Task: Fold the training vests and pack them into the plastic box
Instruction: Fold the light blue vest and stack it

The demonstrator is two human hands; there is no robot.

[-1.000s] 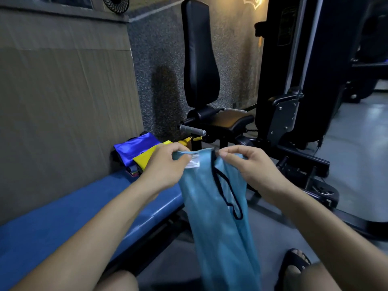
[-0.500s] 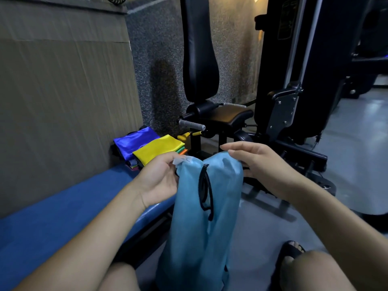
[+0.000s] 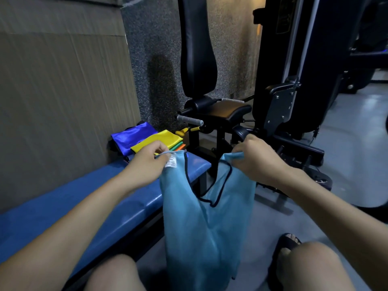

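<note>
A light blue training vest (image 3: 206, 225) with dark trim hangs in front of me, spread open at the neck. My left hand (image 3: 147, 162) pinches its left shoulder strap beside the white label. My right hand (image 3: 259, 161) grips the right shoulder strap. The vest's lower part drops between my knees. At the far end of the blue bench (image 3: 88, 206) lies a stack of folded vests: a yellow one (image 3: 157, 141) on top of orange and green edges, with a dark blue one (image 3: 132, 136) behind it. No plastic box is in view.
A black gym machine with a padded seat (image 3: 228, 110) and tall backrest (image 3: 198, 45) stands just beyond the bench. A wall panel (image 3: 63, 91) runs along the left. Grey floor (image 3: 352, 164) spreads to the right. My sandalled foot (image 3: 287, 246) rests on the floor.
My hands have moved apart and pulled the bunched vest open by its two shoulder straps. The vest now hangs wider, with its neck opening showing.
</note>
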